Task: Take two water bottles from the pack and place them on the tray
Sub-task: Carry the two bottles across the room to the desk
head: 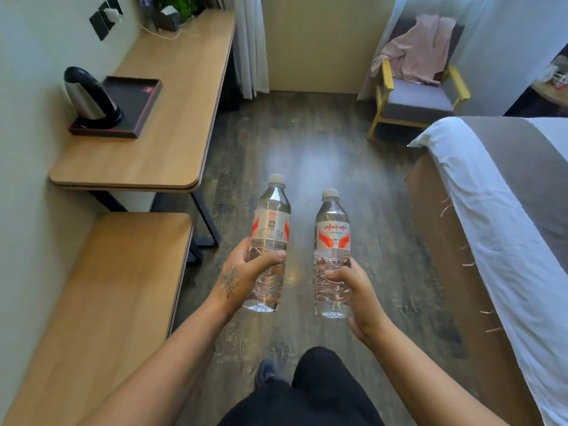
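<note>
Two clear water bottles with white caps and red-and-white labels are held upright over the floor. My left hand (pixel 242 275) grips the lower half of the left bottle (pixel 270 222). My right hand (pixel 356 290) grips the lower half of the right bottle (pixel 332 238). The dark rectangular tray (pixel 144 99) lies on the wooden desk at the far left, well ahead of both hands. A steel and black kettle (pixel 89 96) stands on the tray's near left part. The pack is not in view.
The wooden desk (pixel 172 118) runs along the left wall, with a lower wooden bench (pixel 116 287) nearer me. A bed (pixel 507 210) fills the right side. A yellow-framed armchair (pixel 418 93) with a pink cloth stands at the back. Dark wood floor lies between.
</note>
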Motion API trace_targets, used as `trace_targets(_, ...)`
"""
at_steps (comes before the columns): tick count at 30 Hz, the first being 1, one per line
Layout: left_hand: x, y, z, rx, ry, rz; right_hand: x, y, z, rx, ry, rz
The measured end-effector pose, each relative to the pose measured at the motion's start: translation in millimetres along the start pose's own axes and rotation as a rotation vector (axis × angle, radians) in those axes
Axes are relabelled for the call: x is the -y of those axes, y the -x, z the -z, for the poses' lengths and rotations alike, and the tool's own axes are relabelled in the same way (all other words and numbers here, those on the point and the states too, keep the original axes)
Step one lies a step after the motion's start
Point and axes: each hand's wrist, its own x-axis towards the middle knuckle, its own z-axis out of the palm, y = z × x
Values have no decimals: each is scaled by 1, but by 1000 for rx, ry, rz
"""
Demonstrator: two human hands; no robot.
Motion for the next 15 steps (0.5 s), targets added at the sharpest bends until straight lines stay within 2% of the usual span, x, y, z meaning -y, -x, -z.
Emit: trace_targets(15, -112, -335, 3, -47, 25, 56, 138, -354, 12, 54, -31, -4)
